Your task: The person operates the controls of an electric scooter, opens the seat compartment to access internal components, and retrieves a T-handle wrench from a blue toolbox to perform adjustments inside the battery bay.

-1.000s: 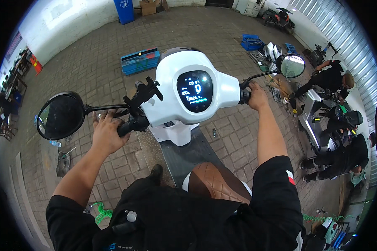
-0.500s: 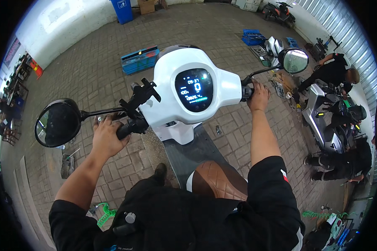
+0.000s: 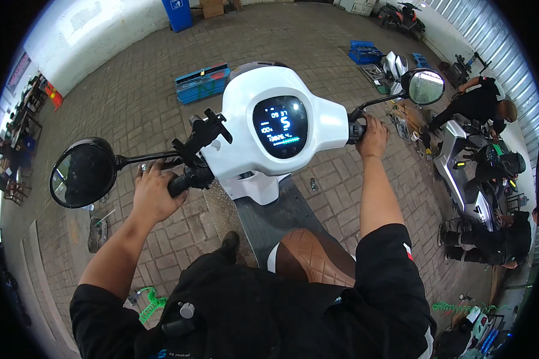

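In front of me stands a white scooter front [image 3: 233, 155] with a lit oval display [image 3: 280, 127], a black clamp-like mount [image 3: 203, 137] and two round mirrors [image 3: 81, 173] on stalks. My left hand [image 3: 162, 188] is on the left rubber grip [image 3: 179, 184], its fingers reaching over the brake lever toward the mirror stalk. My right hand [image 3: 372, 137] is closed around the right grip [image 3: 356, 133], which it largely hides. Below lie the grey footboard [image 3: 281, 212] and a brown quilted seat [image 3: 308, 254]. My left foot [image 3: 230, 242] is down beside the footboard.
A blue toolbox [image 3: 200, 84] sits on the paved floor [image 3: 126, 102]. At right, a co-worker bends [image 3: 472, 105] and another [image 3: 490, 239] is by a silver scooter [image 3: 460, 173], among parts. A green coiled hose [image 3: 153, 305] lies at lower left; workbenches [image 3: 18, 131] line the far left.
The display's large central figure has changed in the last half second. The scooter front and my right hand have shifted slightly in view, both hands staying on the grips.
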A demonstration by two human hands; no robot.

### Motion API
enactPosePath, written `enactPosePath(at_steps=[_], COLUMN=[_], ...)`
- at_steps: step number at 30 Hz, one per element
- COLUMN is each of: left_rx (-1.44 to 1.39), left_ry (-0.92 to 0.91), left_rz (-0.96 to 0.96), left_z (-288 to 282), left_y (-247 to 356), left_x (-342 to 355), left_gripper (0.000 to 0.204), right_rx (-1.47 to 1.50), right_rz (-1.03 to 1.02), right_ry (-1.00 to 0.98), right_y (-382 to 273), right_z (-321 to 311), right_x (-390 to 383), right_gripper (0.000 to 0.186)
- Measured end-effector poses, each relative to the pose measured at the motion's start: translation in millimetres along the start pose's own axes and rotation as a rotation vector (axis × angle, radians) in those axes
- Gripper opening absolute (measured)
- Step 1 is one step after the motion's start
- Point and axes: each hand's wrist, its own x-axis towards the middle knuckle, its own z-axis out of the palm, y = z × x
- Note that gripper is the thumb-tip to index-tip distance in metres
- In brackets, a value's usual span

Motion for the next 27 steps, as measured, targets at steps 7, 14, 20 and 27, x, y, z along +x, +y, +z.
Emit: enactPosePath(at_steps=[7,14,20,27], left_rx=[-0.007,0.018,0.045,-0.017], left_ry=[-0.021,0.113,0.138,-0.044], left_rz=[-0.002,-0.034,-0.06,-0.084], left_z=[-5.1,9.5,5.5,-9.1], left_y=[2.3,-3.8,1.6,2.4], left_x=[0.7,-3.6,0.1,6.2], left_gripper=[0.044,0.088,0.082,0.069], right_rx=[-0.032,-0.037,-0.045,-0.086], right_rz=[-0.011,-0.009,0.005,-0.122], right_ry=[-0.004,-0.026,-0.105,-0.588], right_y=[6.3,6.7,5.9,-0.1], right_z=[7.5,9.9,1.2,-43.2], right_x=[-0.1,-1.5,3.4,37.0], right_gripper=[0.061,0.061,0.06,0.047])
